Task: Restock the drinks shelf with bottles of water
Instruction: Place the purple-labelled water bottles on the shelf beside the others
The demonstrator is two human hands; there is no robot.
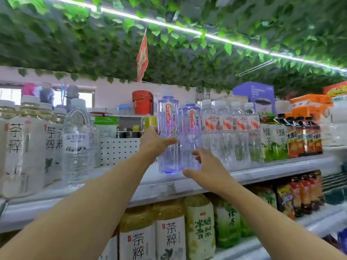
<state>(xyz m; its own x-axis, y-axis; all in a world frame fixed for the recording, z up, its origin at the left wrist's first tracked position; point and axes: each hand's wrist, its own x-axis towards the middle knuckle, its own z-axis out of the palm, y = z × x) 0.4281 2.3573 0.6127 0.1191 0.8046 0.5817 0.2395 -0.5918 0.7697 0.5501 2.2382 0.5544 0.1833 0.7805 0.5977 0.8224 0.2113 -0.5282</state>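
The left hand (156, 142) grips a tall blue-tinted clear plastic water bottle (168, 135) near the white metal shelf's (244, 173) front edge; the right hand (207, 169), fingers relaxed, touches a second matching bottle (191, 132) just beside it.

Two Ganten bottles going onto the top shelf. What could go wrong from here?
1. The left hand holds the left Ganten bottle close to the shelf front edge; it may tip off.
2. The right hand is around the second Ganten bottle, which stands tight against the white-capped water bottles; a nudge might topple them.
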